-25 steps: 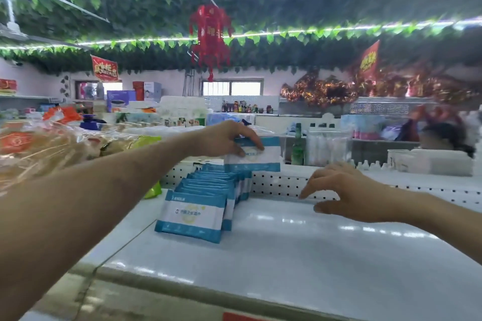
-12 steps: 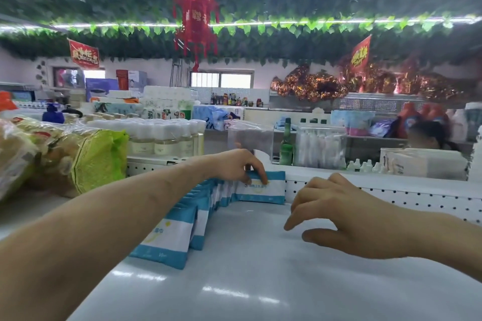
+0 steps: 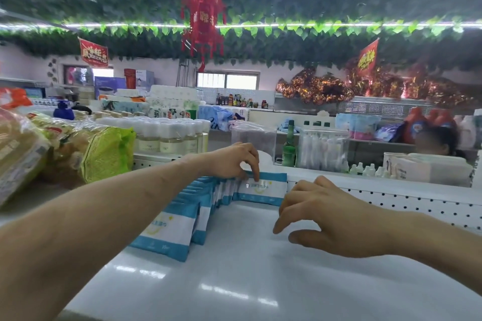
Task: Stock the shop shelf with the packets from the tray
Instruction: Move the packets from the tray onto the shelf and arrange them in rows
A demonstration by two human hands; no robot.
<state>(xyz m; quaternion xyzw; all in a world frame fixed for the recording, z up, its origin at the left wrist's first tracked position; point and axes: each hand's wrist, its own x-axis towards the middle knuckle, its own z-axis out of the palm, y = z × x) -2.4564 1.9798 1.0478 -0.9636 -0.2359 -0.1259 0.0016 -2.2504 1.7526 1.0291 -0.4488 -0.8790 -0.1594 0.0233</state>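
Blue-edged rear packet (image 3: pixel 264 191) within left grip (image 3: pixel 230 162); right grip (image 3: pixel 331 219) slack, empty, over bare shelf (image 3: pixel 247 281).

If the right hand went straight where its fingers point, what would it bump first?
Probably the row of blue-and-white packets to the left of the right hand, though depth is unclear.
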